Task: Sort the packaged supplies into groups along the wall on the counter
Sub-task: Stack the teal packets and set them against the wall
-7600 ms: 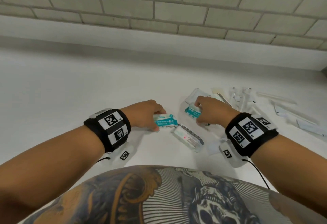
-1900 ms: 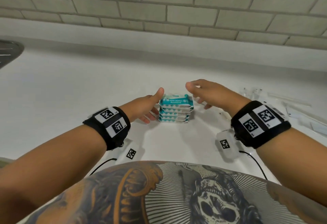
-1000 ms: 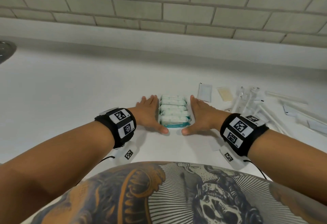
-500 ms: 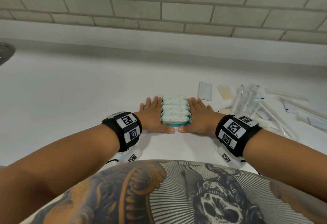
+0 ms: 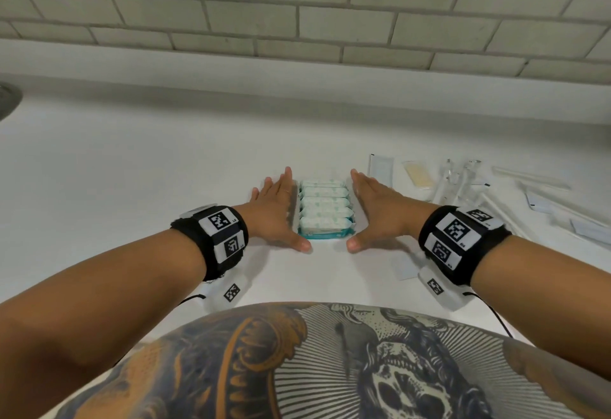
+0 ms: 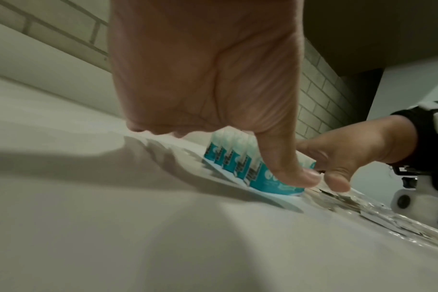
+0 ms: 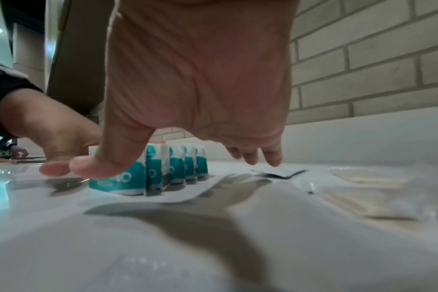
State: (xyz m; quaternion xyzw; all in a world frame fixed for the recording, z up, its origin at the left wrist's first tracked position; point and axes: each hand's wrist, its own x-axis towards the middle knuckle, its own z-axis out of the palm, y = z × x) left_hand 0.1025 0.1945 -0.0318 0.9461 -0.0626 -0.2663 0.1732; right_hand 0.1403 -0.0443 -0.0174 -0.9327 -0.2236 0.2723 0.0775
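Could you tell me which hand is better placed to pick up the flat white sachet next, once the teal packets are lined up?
The right hand. The flat white sachet lies just beyond its fingertips, right of the row of teal-and-white packets; the left hand would have to cross that row.

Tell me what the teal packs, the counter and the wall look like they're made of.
Teal packs: soft plastic film, by the puffy, pillowy tops and crimped end flaps; printed teal and white, slight sheen.
Counter: smooth white solid surface or laminate, cannot tell which; semi-glossy, since it mirrors the packs in the right wrist view.
Wall: pale grey-beige brick or brick-shaped tile, matte, with recessed darker joints.
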